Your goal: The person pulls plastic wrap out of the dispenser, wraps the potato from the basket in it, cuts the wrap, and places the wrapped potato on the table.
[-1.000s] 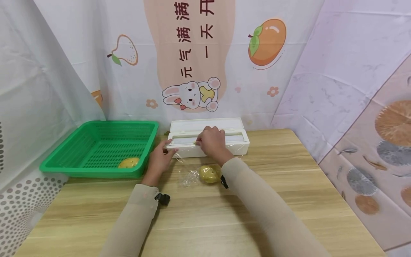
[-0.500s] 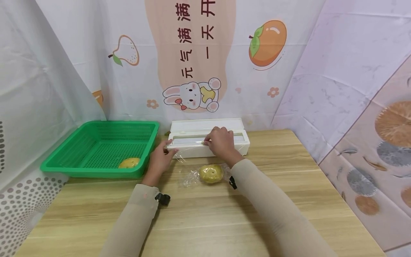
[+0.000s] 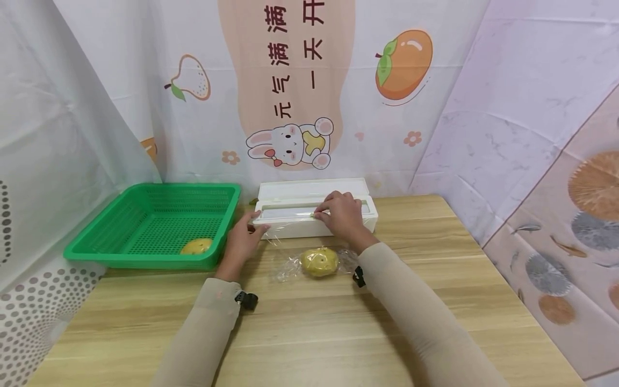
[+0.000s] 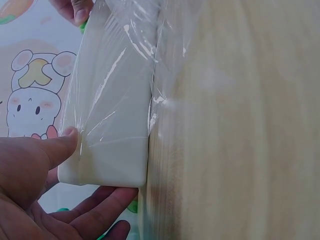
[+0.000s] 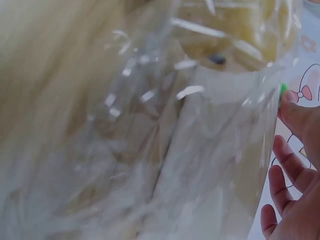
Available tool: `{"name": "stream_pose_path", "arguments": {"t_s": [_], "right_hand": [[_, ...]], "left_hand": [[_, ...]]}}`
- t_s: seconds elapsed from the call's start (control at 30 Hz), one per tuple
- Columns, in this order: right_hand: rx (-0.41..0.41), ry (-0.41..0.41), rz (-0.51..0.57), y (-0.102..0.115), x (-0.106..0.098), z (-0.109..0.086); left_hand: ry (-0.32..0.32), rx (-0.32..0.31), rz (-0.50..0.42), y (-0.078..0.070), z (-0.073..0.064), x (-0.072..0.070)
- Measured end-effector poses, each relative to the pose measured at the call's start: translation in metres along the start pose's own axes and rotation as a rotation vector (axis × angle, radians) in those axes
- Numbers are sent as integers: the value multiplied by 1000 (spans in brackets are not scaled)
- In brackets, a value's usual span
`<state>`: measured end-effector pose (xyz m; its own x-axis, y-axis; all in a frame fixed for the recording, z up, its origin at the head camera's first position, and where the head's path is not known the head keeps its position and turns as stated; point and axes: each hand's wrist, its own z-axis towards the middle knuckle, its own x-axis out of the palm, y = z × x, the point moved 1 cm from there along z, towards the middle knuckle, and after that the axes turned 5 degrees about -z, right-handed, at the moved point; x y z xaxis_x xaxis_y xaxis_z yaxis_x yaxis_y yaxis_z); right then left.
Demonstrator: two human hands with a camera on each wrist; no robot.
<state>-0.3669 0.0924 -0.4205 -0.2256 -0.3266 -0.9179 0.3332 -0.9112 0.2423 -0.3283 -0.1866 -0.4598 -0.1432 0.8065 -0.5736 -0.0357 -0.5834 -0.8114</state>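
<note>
A white cling film dispenser box [image 3: 295,230] stands at the back of the table with its lid raised. My left hand [image 3: 240,239] grips its left end, thumb at the upper front edge and fingers round the end, as the left wrist view shows. With thumb and forefinger my right hand [image 3: 344,217] pinches a small green slide cutter [image 5: 283,92] on the box's top front edge. Clear cling film [image 4: 107,85] hangs over the box front. It runs down to a yellow potato [image 3: 320,262] on the table, which is covered in film with crumpled ends.
A green plastic basket [image 3: 140,263] stands on the left of the wooden table [image 3: 300,333], with another potato [image 3: 196,246] inside. Close behind the dispenser hangs a printed white curtain [image 3: 387,140].
My right hand has slid the green cutter to the right along the dispenser's edge, and its forearm has uncovered more of the wrapped potato. The left hand keeps its hold on the box end.
</note>
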Motion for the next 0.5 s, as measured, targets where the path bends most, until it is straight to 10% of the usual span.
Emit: {"name": "stream_pose_path", "arguments": {"t_s": [0.5], "right_hand": [[2,-6,79,-14,2,0]], "left_hand": [[-7,21,10,-1,0,-2]]}}
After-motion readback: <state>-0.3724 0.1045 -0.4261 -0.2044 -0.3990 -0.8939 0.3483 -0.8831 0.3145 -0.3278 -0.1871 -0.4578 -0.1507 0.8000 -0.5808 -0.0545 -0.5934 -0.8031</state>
